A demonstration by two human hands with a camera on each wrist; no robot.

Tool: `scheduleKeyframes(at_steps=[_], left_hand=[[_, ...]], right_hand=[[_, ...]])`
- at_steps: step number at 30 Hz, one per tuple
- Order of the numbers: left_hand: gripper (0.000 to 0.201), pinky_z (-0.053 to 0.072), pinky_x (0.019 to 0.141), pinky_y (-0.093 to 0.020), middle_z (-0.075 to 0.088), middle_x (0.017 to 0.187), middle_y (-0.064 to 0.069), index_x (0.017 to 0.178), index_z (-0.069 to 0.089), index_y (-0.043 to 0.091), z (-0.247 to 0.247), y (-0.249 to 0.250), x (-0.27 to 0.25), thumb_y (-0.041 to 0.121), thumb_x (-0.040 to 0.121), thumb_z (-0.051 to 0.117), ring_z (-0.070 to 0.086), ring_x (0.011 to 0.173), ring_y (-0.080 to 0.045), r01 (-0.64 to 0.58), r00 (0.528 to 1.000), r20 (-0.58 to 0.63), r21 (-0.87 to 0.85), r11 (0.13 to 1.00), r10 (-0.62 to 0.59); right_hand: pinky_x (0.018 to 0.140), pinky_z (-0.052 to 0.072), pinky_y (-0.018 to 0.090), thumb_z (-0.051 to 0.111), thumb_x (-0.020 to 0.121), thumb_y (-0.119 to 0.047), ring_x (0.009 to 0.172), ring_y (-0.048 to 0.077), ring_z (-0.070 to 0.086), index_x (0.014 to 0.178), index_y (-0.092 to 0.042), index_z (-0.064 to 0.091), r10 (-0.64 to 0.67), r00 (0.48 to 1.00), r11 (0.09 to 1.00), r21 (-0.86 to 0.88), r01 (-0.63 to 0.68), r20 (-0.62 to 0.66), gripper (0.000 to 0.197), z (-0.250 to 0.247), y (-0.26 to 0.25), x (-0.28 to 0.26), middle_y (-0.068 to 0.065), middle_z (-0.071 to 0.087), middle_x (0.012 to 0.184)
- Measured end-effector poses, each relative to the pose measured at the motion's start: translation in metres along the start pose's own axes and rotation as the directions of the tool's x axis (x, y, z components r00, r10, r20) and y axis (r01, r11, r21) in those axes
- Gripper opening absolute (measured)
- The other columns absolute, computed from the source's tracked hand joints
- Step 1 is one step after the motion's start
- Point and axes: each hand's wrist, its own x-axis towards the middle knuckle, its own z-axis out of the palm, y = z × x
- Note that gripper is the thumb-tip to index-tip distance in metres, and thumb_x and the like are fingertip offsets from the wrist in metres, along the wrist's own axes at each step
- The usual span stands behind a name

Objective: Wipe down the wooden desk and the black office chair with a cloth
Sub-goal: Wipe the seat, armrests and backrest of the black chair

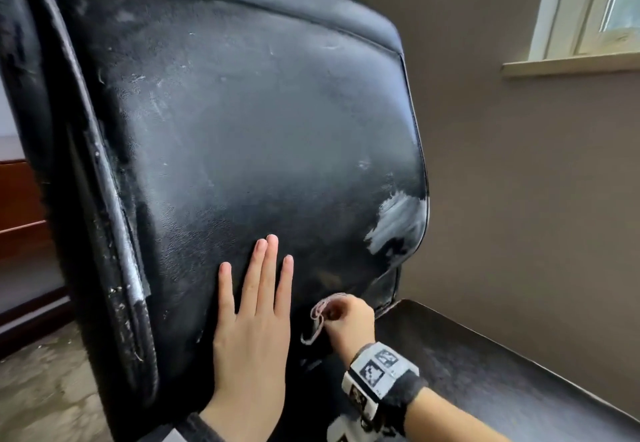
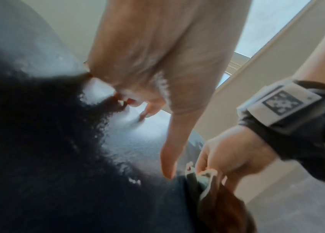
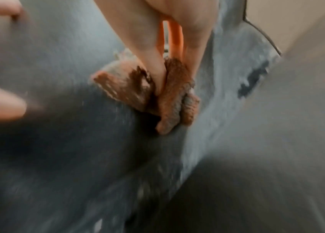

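Note:
The black office chair's backrest fills the head view, dusty and scuffed, with a worn pale patch at its right edge. My left hand lies flat on the lower backrest, fingers straight and together. Just to its right, my right hand grips a bunched pinkish-brown cloth and presses it against the bottom of the backrest, just above the seat. The right wrist view shows my fingers pinching the crumpled cloth on the leather. In the left wrist view the cloth sits below my right hand.
Dark wooden furniture with drawer fronts stands behind the chair at the left. A beige wall and a window sill are on the right. Speckled floor shows at the lower left.

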Motion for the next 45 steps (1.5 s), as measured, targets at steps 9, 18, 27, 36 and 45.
scheduleKeyframes(at_steps=[9,18,27,36,45], left_hand=[[0.075,-0.024,0.103,-0.064,-0.035,0.149,-0.018,0.143,-0.028,0.012,0.025,0.023,0.021,-0.005,0.079,0.007,-0.030,0.139,-0.034,0.160,0.972,-0.175,-0.010,0.987,-0.160],[0.099,-0.032,0.098,-0.057,-0.038,0.149,-0.005,0.145,-0.023,0.030,0.015,0.045,0.044,0.001,0.070,0.034,-0.030,0.139,-0.025,0.286,0.868,-0.345,-0.241,0.927,-0.357],[0.099,-0.015,0.111,-0.055,-0.009,0.159,0.000,0.150,0.003,0.031,0.030,0.044,0.047,-0.006,0.068,0.043,-0.004,0.147,-0.020,0.264,0.828,-0.434,-0.255,0.930,-0.354],[0.116,-0.013,0.112,-0.055,-0.005,0.160,-0.002,0.150,0.004,0.029,0.028,0.042,0.047,-0.007,0.057,0.064,-0.002,0.147,-0.022,0.258,0.871,-0.347,-0.278,0.925,-0.347],[0.120,-0.012,0.113,-0.050,0.012,0.159,-0.003,0.146,0.032,0.025,0.026,0.042,0.050,-0.015,0.041,0.075,0.012,0.146,-0.024,0.163,0.876,-0.351,-0.429,0.888,-0.330]], right_hand=[[0.073,0.042,0.006,0.073,0.068,-0.001,0.075,0.013,0.058,0.077,-0.009,0.074,-0.187,0.874,0.981,-0.034,0.192,-0.449,0.012,-0.107,-0.049,0.105,0.004,0.066,0.084],[0.066,0.031,0.010,0.058,0.058,0.017,0.075,0.020,0.056,0.072,-0.005,0.067,-0.343,0.930,0.901,-0.325,0.287,-0.129,0.028,-0.065,0.000,0.050,0.005,0.061,0.085],[0.072,0.046,0.032,0.050,0.064,0.014,0.090,0.035,0.057,0.098,-0.007,0.060,-0.315,0.899,0.883,-0.441,0.159,-0.305,0.041,-0.089,-0.022,0.084,0.012,0.052,0.108],[0.067,0.038,0.004,0.058,0.063,0.011,0.070,-0.005,0.059,0.066,-0.019,0.072,-0.133,0.897,0.987,-0.134,0.084,-0.422,0.033,-0.119,-0.013,0.105,-0.012,0.068,0.068],[0.079,0.036,0.019,0.055,0.075,0.004,0.105,0.025,0.058,0.107,-0.015,0.065,0.163,0.953,0.978,-0.087,-0.191,-0.256,0.039,-0.090,0.014,0.084,0.011,0.062,0.110]])
